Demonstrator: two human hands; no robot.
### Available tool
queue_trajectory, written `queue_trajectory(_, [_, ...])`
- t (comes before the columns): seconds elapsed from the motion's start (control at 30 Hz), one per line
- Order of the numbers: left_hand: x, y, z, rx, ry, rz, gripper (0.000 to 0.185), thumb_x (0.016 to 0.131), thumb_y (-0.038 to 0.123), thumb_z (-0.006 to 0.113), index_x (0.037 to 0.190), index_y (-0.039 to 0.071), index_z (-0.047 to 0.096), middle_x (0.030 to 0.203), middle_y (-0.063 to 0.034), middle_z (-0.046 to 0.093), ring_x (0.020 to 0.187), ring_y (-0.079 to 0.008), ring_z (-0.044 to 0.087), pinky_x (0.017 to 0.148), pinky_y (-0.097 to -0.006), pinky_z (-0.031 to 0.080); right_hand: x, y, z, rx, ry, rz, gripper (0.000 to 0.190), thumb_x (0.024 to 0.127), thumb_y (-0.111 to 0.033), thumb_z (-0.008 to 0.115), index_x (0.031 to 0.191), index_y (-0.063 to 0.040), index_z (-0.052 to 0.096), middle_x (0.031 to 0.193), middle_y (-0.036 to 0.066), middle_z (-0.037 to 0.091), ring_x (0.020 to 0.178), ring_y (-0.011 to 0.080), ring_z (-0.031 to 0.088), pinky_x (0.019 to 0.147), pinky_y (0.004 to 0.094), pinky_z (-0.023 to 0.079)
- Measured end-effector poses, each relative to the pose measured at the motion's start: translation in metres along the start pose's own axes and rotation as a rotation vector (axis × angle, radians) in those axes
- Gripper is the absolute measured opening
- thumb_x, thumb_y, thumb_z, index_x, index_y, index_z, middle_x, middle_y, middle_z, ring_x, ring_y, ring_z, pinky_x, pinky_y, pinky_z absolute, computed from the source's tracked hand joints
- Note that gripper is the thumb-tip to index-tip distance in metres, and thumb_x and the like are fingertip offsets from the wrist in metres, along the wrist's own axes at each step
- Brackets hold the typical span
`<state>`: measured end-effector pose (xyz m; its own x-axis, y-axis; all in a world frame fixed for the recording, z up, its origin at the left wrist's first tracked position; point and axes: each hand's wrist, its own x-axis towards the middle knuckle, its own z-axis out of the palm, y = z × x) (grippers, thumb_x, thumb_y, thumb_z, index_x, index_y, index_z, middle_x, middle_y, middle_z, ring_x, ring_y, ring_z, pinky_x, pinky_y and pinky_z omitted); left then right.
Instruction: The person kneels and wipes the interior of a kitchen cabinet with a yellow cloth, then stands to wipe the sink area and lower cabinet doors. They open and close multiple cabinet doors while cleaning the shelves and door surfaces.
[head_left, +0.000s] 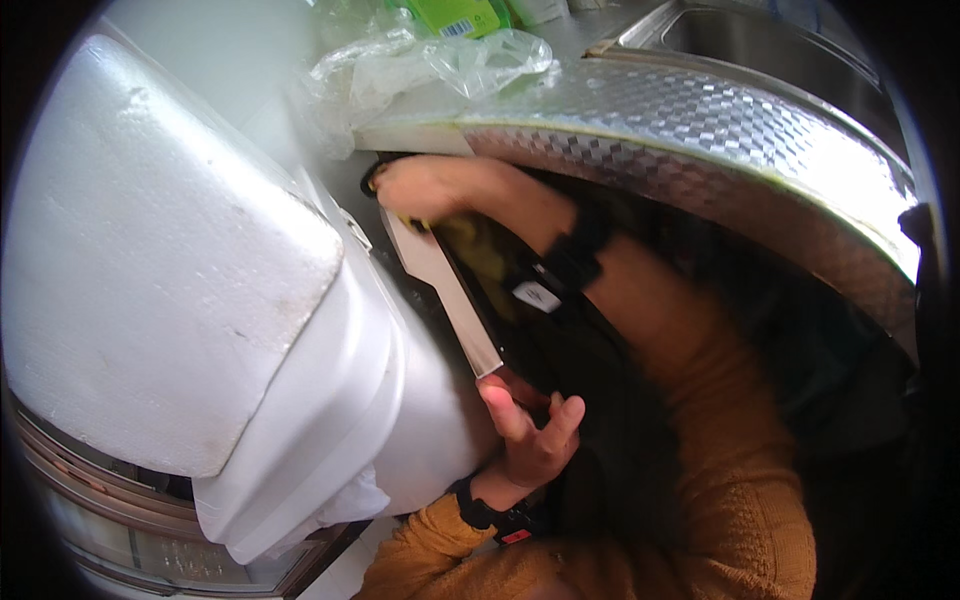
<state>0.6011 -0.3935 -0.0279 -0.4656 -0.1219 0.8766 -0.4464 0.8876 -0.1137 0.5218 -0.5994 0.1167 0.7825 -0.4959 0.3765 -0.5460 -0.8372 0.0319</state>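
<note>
A pale, flat strip-like piece (459, 311) with a stepped left edge slants down below the counter front. I cannot tell whether it is a loose part or a panel's edge. My left hand (532, 442) has its fingertips around the lower end of this piece, with some fingers partly hidden. At the upper end my right hand (420, 187), slightly blurred, is closed around a small yellow and black object (420, 224), mostly covered by the fingers. A black curved part (368, 180) shows past its knuckles. Something dim and yellowish (480, 247) lies under my right wrist.
A white foam block (165, 255) rests on a white plastic container (352, 405) at the left. A patterned metal countertop (675, 112) runs across the top, with a steel sink (772, 52), clear plastic bags (487, 60) and a green package (457, 15). A glass-fronted cabinet (165, 547) stands lower left.
</note>
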Motion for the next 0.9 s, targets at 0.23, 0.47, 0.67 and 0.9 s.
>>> queue_trajectory(0.23, [-0.005, 0.016, -0.002, 0.028, -0.069, -0.004, 0.047, 0.080, -0.009, 0.046, 0.123, 0.004, 0.030, 0.140, -0.0324, -0.012, 0.131, -0.0478, -0.002, 0.106, -0.0513, 0.008, -0.030, 0.002, 0.025, 0.314, 0.436, -0.010, 0.034, 0.068, -0.009, 0.050, 0.097, 0.006, 0.059, 0.081, 0.020, 0.062, 0.077, 0.0326, 0.059, 0.069, 0.0377, 0.047])
queue_trajectory(0.47, [-0.007, -0.040, -0.023, -0.139, -0.030, -0.065, 0.075, 0.080, -0.002, 0.051, 0.137, 0.000, 0.002, 0.141, -0.0305, -0.008, 0.133, -0.0436, 0.000, 0.107, -0.0472, 0.007, -0.080, -0.085, -0.022, 0.867, 0.403, 0.312, 0.040, 0.078, -0.018, 0.039, 0.105, 0.003, 0.058, 0.100, 0.015, 0.061, 0.093, 0.0213, 0.056, 0.084, 0.0266, 0.041])
queue_trajectory(0.67, [-0.003, -0.011, -0.013, -0.238, 0.023, -0.403, 0.079, 0.079, 0.002, 0.054, 0.138, -0.001, 0.001, 0.140, -0.0330, 0.000, 0.131, -0.0459, 0.007, 0.106, -0.0499, 0.011, -0.146, -0.123, -0.041, 1.201, 0.510, -0.022, 0.032, 0.078, -0.016, 0.039, 0.089, 0.006, 0.059, 0.096, 0.015, 0.059, 0.092, 0.0249, 0.054, 0.086, 0.0292, 0.038])
queue_trajectory(0.9, [0.020, -0.001, 0.020, -0.261, 0.082, -0.318, 0.071, 0.077, -0.001, 0.050, 0.136, -0.005, 0.010, 0.141, -0.0320, 0.004, 0.131, -0.0460, 0.008, 0.106, -0.0493, 0.013, -0.256, -0.198, -0.031, 1.581, 0.960, 0.168, 0.042, 0.079, -0.032, 0.037, 0.066, 0.003, 0.057, 0.064, 0.011, 0.052, 0.058, 0.0178, 0.048, 0.055, 0.0257, 0.039])
